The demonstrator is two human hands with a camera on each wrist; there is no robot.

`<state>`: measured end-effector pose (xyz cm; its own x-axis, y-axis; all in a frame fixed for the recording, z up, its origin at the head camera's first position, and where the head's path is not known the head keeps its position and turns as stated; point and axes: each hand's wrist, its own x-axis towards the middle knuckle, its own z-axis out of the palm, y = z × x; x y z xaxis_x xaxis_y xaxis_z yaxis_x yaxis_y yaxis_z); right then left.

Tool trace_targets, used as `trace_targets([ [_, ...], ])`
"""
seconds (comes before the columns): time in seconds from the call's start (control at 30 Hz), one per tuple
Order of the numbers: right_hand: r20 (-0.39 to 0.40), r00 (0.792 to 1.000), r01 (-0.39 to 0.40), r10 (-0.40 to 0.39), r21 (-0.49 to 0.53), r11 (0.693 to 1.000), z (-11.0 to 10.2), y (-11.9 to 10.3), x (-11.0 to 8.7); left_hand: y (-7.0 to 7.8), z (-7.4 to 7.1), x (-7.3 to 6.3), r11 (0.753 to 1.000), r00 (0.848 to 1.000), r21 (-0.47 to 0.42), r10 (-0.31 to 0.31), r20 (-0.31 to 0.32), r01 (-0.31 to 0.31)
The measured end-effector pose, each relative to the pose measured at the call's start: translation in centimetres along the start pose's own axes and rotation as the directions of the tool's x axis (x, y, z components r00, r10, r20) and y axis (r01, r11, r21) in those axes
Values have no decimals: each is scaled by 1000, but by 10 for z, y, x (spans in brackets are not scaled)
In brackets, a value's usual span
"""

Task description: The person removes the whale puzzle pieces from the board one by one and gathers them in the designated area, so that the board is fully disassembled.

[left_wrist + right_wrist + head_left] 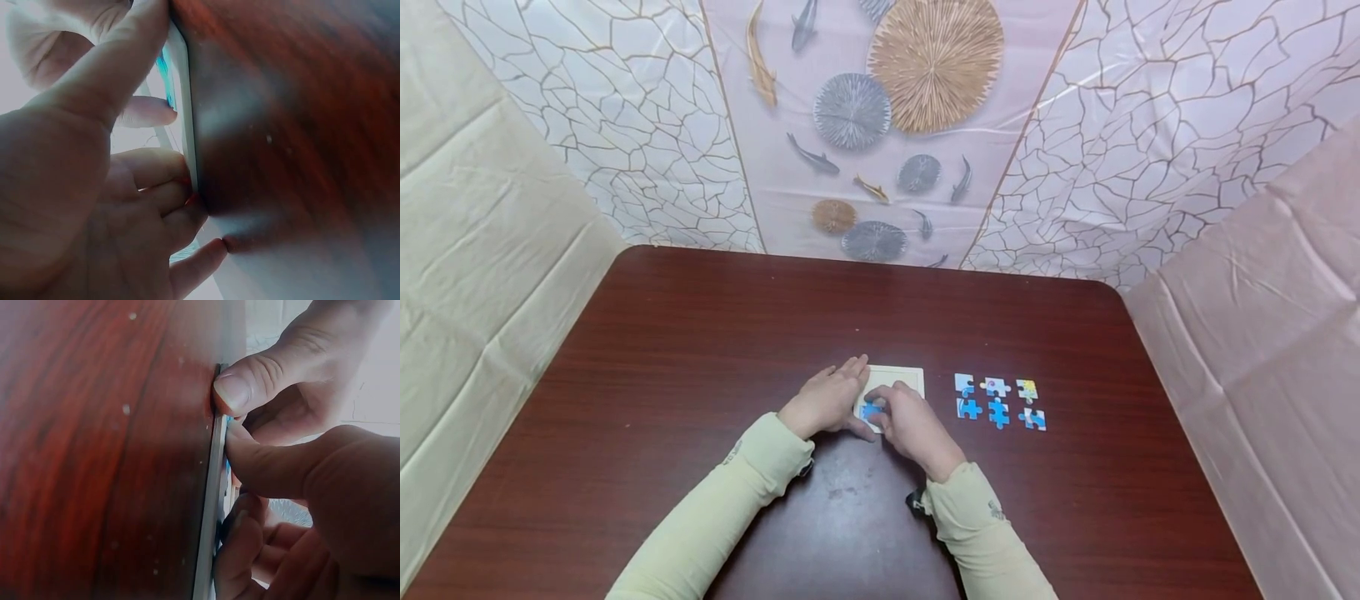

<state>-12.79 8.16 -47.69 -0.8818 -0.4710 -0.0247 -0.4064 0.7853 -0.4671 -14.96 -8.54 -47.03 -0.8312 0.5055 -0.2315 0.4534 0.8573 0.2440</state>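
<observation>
A pale, shallow puzzle tray [907,372] lies on the table, with a blue puzzle piece [867,411] in its front left corner. My left hand [827,402] rests along the tray's left side, fingers stretched out and thumb at the front edge. In the right wrist view that left thumb [234,394] touches the rim. My right hand [919,427] reaches over the tray from the right. Its thumb [262,464] and curled fingers are around the blue piece, which they partly hide.
To the right of the tray, several loose puzzle pieces [997,414] lie in two rows on the dark red-brown table [737,325]. Patterned sheeting [662,125] hangs behind the table's far edge, and plain cloth [467,292] flanks both sides.
</observation>
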Motion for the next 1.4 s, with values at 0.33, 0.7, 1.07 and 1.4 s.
trace_targets([
  [0.33,20,996,-88,89,-24,996,0,-6,5,-1,1,2,1000,1000,-4,-9,-18,9],
  [0.7,-8,995,-99,99,-36,994,0,-12,3,0,2,2,1000,1000,-23,-13,-17,12],
  [1.07,-20,994,-104,103,-45,994,1,-14,1,0,0,1,999,1000,-34,-10,-20,9],
  [1.4,-12,996,-93,92,-37,995,1,-16,-2,-1,2,1,999,1000,-30,-14,-16,13],
])
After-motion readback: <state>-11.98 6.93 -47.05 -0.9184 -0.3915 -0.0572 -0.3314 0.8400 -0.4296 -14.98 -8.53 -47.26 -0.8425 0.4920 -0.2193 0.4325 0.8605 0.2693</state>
